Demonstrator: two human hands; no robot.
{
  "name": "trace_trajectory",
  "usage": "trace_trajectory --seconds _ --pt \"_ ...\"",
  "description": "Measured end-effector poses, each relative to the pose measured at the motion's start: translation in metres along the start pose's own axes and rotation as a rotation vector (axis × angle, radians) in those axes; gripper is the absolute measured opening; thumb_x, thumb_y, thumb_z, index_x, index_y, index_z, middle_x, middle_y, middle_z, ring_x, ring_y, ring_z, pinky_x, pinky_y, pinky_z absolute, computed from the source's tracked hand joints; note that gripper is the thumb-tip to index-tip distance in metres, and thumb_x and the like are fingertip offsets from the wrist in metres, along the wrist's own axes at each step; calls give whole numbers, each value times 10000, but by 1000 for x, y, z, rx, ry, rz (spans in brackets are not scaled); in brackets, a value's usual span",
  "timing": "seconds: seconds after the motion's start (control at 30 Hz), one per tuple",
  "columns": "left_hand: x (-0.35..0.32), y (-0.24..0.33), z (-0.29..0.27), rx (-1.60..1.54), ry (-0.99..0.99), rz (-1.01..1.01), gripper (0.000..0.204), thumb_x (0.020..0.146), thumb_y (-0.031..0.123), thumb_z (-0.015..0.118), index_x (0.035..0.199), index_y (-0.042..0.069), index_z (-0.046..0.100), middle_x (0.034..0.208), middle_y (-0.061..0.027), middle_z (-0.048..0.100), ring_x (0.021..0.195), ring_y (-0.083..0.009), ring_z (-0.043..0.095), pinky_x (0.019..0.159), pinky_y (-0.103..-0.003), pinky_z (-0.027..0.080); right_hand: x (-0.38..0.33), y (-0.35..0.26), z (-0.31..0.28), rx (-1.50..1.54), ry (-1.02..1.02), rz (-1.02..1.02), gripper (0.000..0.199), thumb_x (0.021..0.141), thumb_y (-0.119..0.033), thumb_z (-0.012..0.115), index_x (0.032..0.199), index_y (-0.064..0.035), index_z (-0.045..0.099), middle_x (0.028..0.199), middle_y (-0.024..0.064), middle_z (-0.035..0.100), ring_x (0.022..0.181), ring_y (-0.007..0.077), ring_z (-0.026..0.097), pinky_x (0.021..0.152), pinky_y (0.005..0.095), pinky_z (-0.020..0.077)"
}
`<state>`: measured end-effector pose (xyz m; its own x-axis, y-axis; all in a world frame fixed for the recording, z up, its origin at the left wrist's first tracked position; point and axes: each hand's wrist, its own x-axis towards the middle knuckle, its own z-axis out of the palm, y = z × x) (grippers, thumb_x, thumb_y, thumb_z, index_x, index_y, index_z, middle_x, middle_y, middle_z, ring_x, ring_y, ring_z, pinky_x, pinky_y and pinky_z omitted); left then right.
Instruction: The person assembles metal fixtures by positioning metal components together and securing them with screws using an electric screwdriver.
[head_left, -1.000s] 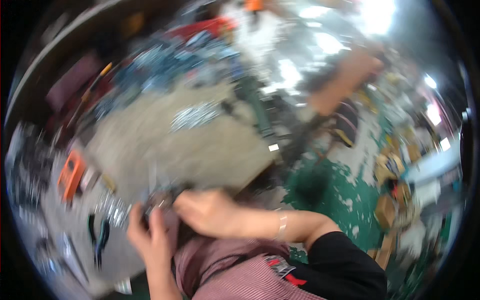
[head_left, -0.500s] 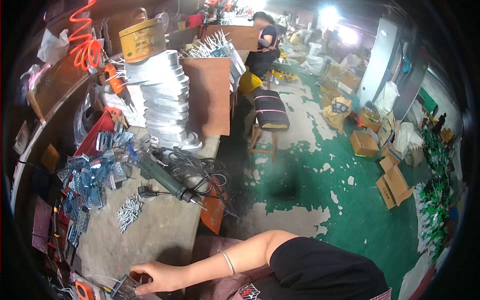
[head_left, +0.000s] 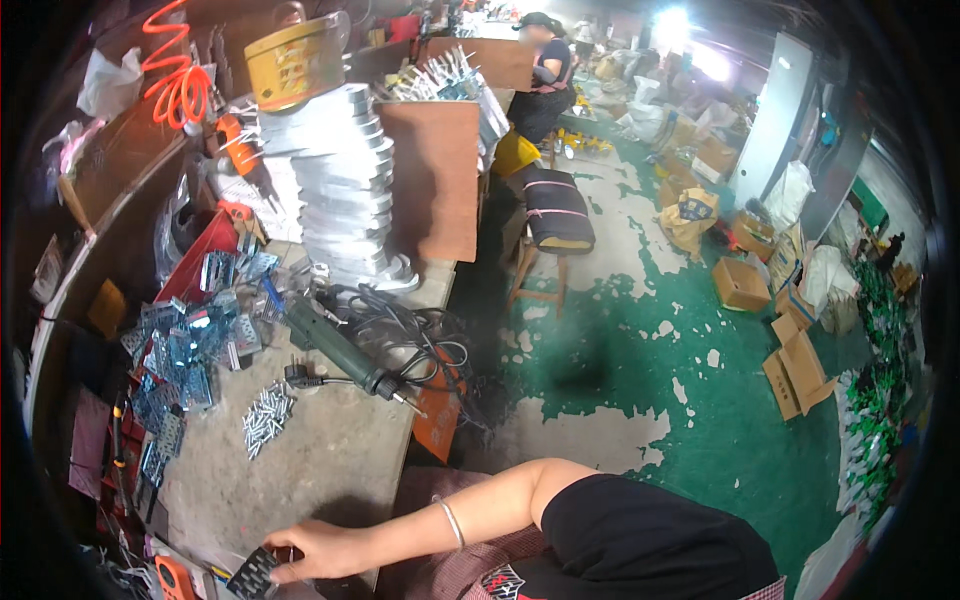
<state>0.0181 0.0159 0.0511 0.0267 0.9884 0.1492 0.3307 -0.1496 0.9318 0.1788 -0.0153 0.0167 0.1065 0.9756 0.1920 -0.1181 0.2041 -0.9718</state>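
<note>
My right hand (head_left: 315, 552) reaches in at the lower left, its arm crossing over the table edge. Its fingers are closed on a small black block with rows of slots (head_left: 254, 576), partly cut off by the lower edge. Close by lies an orange-framed object (head_left: 173, 577). My left hand is out of view. Farther up the workbench (head_left: 300, 460) lie a pile of silver screws (head_left: 268, 418) and a green electric screwdriver (head_left: 340, 350) with a black cable and plug (head_left: 297, 375). Left of these is a heap of perforated metal brackets (head_left: 185, 350).
A tall stack of white curved parts (head_left: 345, 190) carries a yellow tub (head_left: 295, 68). Beside it stands a brown board (head_left: 432, 180). An orange coiled hose (head_left: 180, 95) hangs at the left. A cushioned stool (head_left: 558, 215), cardboard boxes (head_left: 795, 370) and another person (head_left: 545, 80) are beyond.
The whole view has shifted slightly. In my right hand the black block has turned, and its slotted face now shows more fully.
</note>
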Motion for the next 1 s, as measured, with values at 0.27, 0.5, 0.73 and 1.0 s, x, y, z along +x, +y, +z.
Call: trace_trajectory --seconds 0.27,0.5,0.73,1.0 --pt "18 4 23 295 -245 81 164 743 42 634 718 -39 494 549 -31 451 537 -71 375 457 -258 324 -28 -61 -105 -776 572 -42 174 770 -164 639 905 -56 622 896 109 620 820 246 619 708 324 492" --pt "14 -11 24 -170 -215 -191 274 743 78 698 889 25 472 718 -29 548 599 -80 501 495 -206 404 -15 -69 -174 -1561 522 93 537 703 -267 684 1175 -93 497 1049 155 562 912 338 568 783 415 454" --pt "1 -32 7 -168 -274 -131 440 688 173 772 874 39 395 660 -15 472 584 -93 475 518 -236 415 12 -65 -175 -1483 528 382 669 692 -304 670 1275 -84 428 967 172 614 852 322 610 719 370 469" --pt "13 -56 -68 706 -79 209 128 685 74 681 758 48 578 750 -100 525 700 -296 552 590 -384 440 -10 -88 -127 321 311 -53 548 812 -224 592 1230 50 366 916 84 483 810 157 509 692 271 460"
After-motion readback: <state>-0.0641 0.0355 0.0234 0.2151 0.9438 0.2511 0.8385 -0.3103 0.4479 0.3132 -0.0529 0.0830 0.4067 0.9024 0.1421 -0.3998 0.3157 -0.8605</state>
